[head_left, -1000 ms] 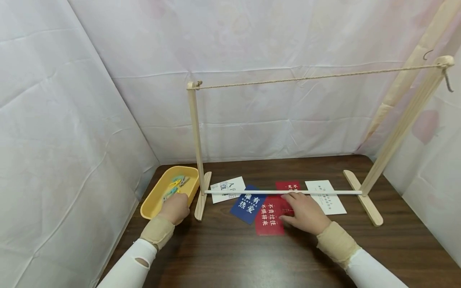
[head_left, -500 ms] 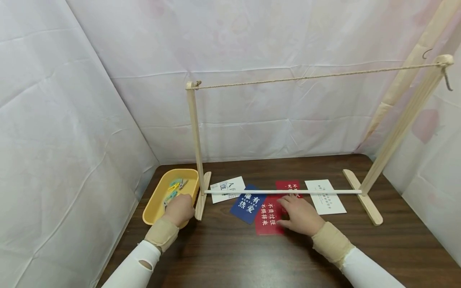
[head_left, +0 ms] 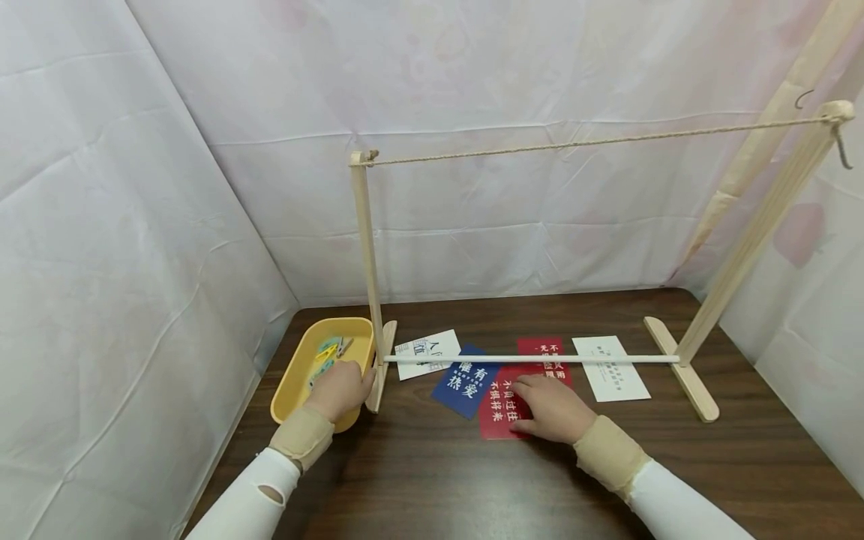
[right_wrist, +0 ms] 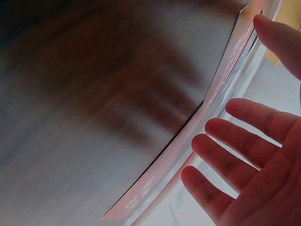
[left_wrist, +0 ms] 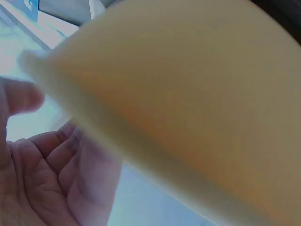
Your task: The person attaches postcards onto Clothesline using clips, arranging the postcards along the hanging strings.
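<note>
My left hand (head_left: pixel 343 391) is over the near right part of a yellow plastic tray (head_left: pixel 278 401), its thumb apart from its fingers. The tray hides those fingertips in the left wrist view, where the outer wall (left_wrist: pixel 188 84) fills much of the picture. Several clothespins (head_left: pixel 327 351) in yellow, teal and grey lie inside the tray. My right hand (head_left: pixel 555 407) hovers above or touches two overlapping red cards (head_left: pixel 496 409); which, I cannot tell. Its fingers (right_wrist: pixel 235 160) are spread and fairly straight, with nothing between them.
A blue card (head_left: pixel 466 390) and a white card (head_left: pixel 427 352) lie left of the red ones, another white card (head_left: pixel 617 379) to the right. Over them stands a wooden frame (head_left: pixel 367 247) with a low white rod (head_left: pixel 634 359) and a rope (head_left: pixel 513 152) along its top.
The yellow tray has shifted nearer and slightly right, and my left hand has moved a little right. My right hand has come slightly nearer and to the left over the red cards.
</note>
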Tool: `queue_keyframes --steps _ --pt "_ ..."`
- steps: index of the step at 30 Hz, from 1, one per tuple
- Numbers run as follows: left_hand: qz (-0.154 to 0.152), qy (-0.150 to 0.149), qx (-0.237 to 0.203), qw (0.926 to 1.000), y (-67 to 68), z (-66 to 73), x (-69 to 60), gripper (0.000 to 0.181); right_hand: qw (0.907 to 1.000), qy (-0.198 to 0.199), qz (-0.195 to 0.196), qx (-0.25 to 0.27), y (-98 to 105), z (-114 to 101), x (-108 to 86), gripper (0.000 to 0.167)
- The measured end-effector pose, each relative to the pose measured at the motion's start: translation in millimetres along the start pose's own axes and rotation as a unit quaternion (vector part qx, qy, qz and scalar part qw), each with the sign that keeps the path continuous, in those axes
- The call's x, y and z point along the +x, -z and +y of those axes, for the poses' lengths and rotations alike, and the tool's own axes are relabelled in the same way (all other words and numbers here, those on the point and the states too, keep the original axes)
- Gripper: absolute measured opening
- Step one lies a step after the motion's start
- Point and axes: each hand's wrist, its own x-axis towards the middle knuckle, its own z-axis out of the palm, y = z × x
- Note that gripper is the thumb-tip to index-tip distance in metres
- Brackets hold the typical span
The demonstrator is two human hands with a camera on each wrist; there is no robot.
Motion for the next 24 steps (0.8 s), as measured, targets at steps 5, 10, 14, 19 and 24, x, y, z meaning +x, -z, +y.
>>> queue_keyframes --steps 5,10,14,19,24 --pt "0.025 -0.005 0.031 0.9992 10.8 -6.3 4.2 0.057 0.9999 0.007 -0.015 0.004 0 -4 2.0 0.064" --pt "0.019 -0.014 0.032 0.9992 22.5 -20.2 13.5 0.049 0.9997 0.009 -0.024 0.004 0 -6 3.1 0.063" --pt "0.009 -0.018 0.02 0.9996 30.4 -32.3 21.9 0.035 0.9993 0.007 -0.037 0.002 0 -7 3.4 0.062" --pt "-0.002 0.001 0.032 0.9995 38.0 -40.9 32.0 0.024 0.9988 0.008 -0.048 0.002 -1 -7 3.0 0.061" --pt "-0.024 0.018 0.039 0.9988 35.7 -48.5 47.6 0.021 0.9986 0.017 -0.049 0.002 0 -7 2.6 0.058"
